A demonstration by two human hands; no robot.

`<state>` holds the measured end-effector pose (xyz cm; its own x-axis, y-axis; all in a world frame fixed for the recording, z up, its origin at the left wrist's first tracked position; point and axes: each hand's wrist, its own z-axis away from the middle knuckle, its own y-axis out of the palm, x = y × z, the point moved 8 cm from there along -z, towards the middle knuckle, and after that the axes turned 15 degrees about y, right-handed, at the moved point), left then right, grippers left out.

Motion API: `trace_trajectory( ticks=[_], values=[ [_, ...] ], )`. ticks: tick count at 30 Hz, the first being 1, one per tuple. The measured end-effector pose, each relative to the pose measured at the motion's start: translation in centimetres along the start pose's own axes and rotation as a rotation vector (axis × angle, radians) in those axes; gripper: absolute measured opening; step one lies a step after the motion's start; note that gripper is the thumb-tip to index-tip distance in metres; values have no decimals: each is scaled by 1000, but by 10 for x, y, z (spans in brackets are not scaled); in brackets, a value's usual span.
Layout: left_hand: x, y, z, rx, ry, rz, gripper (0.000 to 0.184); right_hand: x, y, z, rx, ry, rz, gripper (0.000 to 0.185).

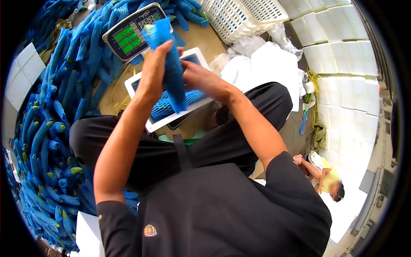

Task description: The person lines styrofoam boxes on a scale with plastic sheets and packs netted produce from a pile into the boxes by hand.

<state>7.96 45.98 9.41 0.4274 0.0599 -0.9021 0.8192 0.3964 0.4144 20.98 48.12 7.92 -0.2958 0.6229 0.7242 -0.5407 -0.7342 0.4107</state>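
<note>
A long vegetable in a blue net sleeve is held up slantwise in front of me, a pale green tip showing at its upper end. My left hand is closed around its upper part. Close against its right side is my right hand, fingers curled onto it and partly hidden. Below both hands sits a white foam box holding more blue-sleeved vegetables. Just beyond my left hand stands a scale display with lit green digits.
Blue-sleeved vegetables lie heaped along my left. A white plastic crate stands at the back, near crumpled plastic and a white sheet. White foam boxes are stacked on the right. Another person sits at lower right.
</note>
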Motion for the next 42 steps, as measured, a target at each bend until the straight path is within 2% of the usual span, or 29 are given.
trace_trajectory(
  ticks=[2,3,4,6,7,8,9,10,12,14,16,18,19,22,23,26,27,30,31,34,35,38,41,42],
  values=[
    [22,17,-16,99,73,-125,54,14,-17,9,-189,-170,425,60],
    [3,39,-5,114,180,-167,56,16,-31,17,-246,-146,386,61],
    [9,42,-8,182,213,-332,69,18,-46,27,-354,-128,349,48],
    [79,22,-10,157,295,-406,66,0,-97,35,-563,-90,100,34],
    [91,19,9,222,184,-724,62,-16,-116,42,-615,-3,6,32],
    [104,19,27,355,371,-924,63,-36,-134,49,-664,85,-89,30],
    [115,18,48,439,473,-1122,67,-58,-154,54,-762,145,-30,27],
    [126,14,65,474,449,-1216,74,-84,-169,58,-801,272,6,27],
    [135,9,87,530,546,-1286,86,-120,-177,59,-809,367,47,40],
    [131,14,93,567,590,-1322,94,-128,-176,50,-879,156,241,46],
    [133,16,97,624,582,-1364,101,-103,-149,63,-1097,265,569,62],
    [140,12,98,700,521,-1415,106,-101,-146,60,-1192,289,699,62],
    [139,11,97,700,564,-1427,102,-100,-144,57,-1198,280,700,61],
    [157,5,90,750,490,-1551,98,-96,-137,54,-1196,222,732,58],
    [163,3,89,708,594,-1600,89,-95,-134,51,-1175,172,763,57],
    [161,4,86,780,477,-1575,78,-86,-121,50,-1114,94,853,48],
    [161,6,84,817,475,-1579,68,-83,-116,49,-1083,57,895,46],
    [159,9,76,809,449,-1551,63,-76,-106,53,-1030,9,874,41],
    [150,13,74,731,504,-1481,57,-74,-107,54,-1022,2,839,40],
    [151,21,58,542,475,-1396,50,-82,-115,52,-1063,28,854,40],
    [160,22,56,539,462,-1374,49,-86,-120,51,-1063,58,845,41],
    [173,27,46,548,439,-1303,45,-86,-121,54,-1035,70,798,49],
    [154,24,29,575,370,-1245,44,-94,-151,52,-925,-116,435,49],
    [139,23,21,525,366,-1235,43,-79,-151,59,-978,-129,383,42]
  ],
)
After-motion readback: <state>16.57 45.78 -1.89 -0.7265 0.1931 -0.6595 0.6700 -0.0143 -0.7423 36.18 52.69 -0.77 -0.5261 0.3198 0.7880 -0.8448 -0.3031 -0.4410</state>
